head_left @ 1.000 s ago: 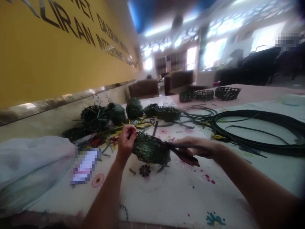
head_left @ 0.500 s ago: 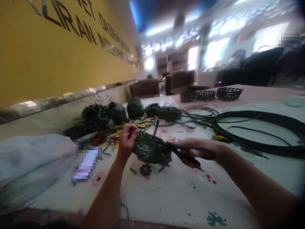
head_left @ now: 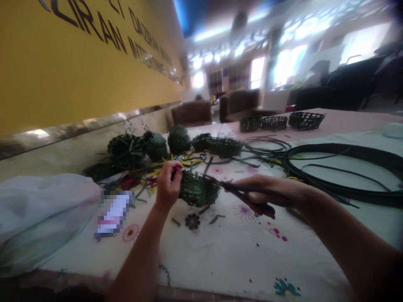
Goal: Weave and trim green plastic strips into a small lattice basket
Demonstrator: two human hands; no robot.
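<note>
Basket (head_left: 200,191), dk-green weave, tilted over desk (head_left: 204,260), btwn both hands; contact w/ desk unclear. L hand (head_left: 169,184): fingers pinched tight on basket's L end. R hand (head_left: 278,184): fingers curled round handles of scissors (head_left: 232,187), blades pointing L at rim. Coil (head_left: 374,197) lies to R; strip bits (head_left: 217,218) nr basket, on desk.

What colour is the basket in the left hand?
Dark green basket, best seen in the head view.

Left grip (head_left: 167,187) pinched, thumb raised; right grip (head_left: 275,184) curled; 2 bare forearms (head_left: 140,247) slanting inward.
</note>
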